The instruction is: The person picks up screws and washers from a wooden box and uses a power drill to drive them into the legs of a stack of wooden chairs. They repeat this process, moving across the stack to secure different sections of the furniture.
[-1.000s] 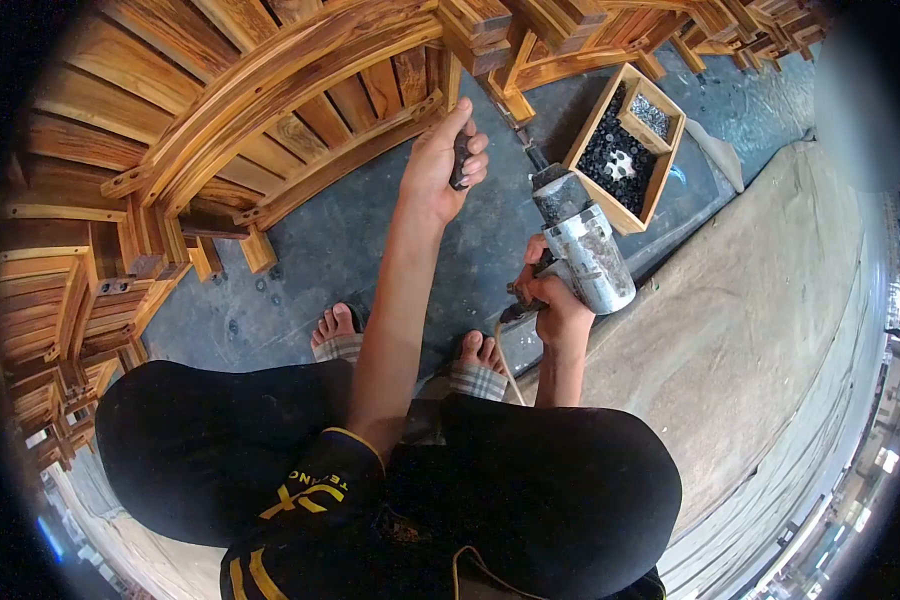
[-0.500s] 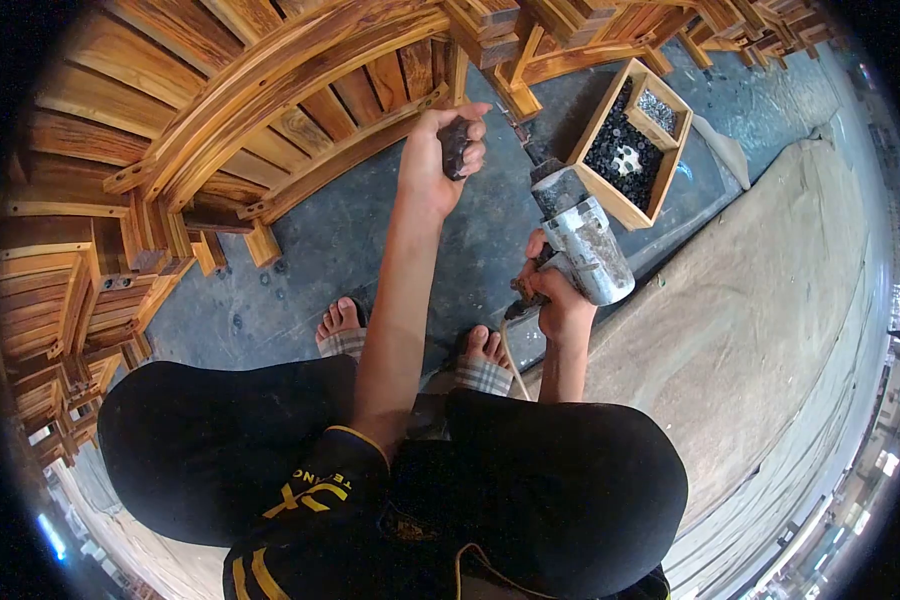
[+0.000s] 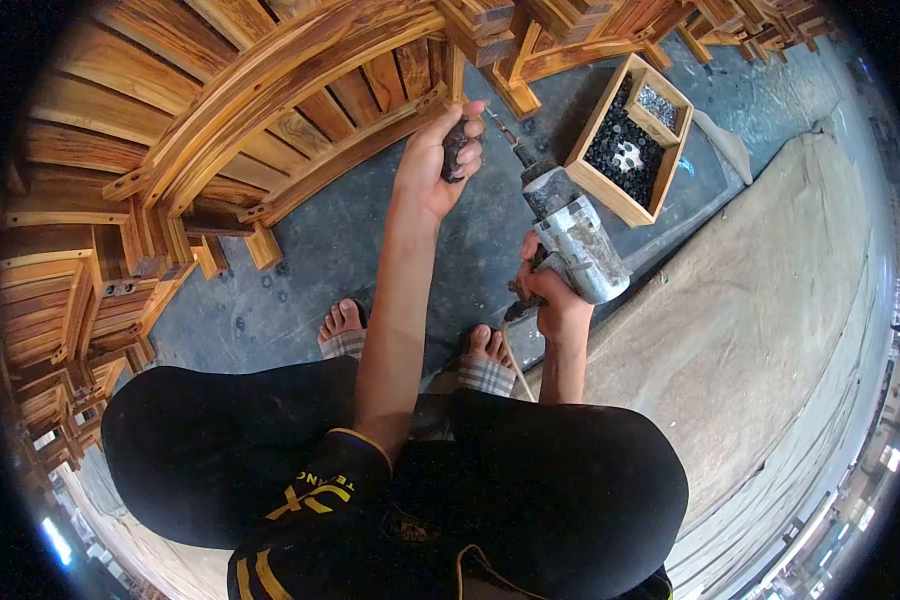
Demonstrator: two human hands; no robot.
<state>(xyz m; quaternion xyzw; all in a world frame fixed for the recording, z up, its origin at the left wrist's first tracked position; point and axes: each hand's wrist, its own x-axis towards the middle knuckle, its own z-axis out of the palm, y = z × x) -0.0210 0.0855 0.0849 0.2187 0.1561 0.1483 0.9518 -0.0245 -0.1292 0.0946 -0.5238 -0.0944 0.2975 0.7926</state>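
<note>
My left hand [image 3: 425, 165] is raised beside the curved wooden furniture, its fingers curled around a clump of small black pieces [image 3: 455, 150]. They look like the dark pieces in the box. My right hand [image 3: 560, 300] grips the handle of a worn silver power driver [image 3: 585, 245], held tilted up and to the left. Its long bit [image 3: 504, 128] points toward my left fingertips and ends just to their right. A thin pale cord [image 3: 517, 365] runs down from the handle past my foot.
A wooden box [image 3: 618, 200] of small black pieces stands right of the driver, with silver pieces in a corner compartment. Slatted wooden furniture [image 3: 300, 90] arcs across the left and top. Tan sheeting [image 3: 740, 300] covers the floor at right. My feet [image 3: 342, 318] are below.
The driver has shifted slightly up and left, its bit now nearer my left fingertips. My left hand has moved only a little and keeps its grip on the black pieces.
</note>
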